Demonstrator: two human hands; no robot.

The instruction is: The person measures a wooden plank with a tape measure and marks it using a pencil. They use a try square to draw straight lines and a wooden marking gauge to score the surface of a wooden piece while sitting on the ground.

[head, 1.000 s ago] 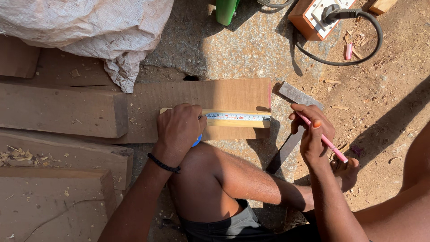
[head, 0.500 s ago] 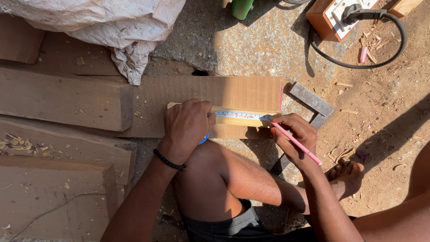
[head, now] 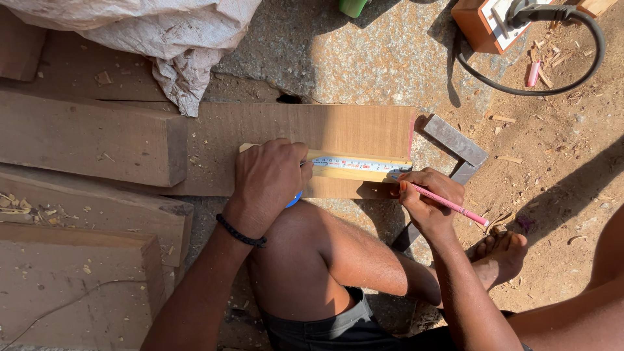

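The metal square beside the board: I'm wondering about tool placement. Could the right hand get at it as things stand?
Probably yes. The metal square lies on bare ground just beyond the right hand, nothing between them, though that hand holds a pink pencil.

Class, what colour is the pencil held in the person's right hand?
Pink: the pencil in the right hand shows best in the head view.

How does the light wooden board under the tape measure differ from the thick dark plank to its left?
The light wooden board is pale, smooth and thin, with a pink-marked right end; the thick dark plank is darker, chunkier and overlaps the board's left end. The left hand and right hand work on the board; the plank is untouched. Both lie flat, running left to right.
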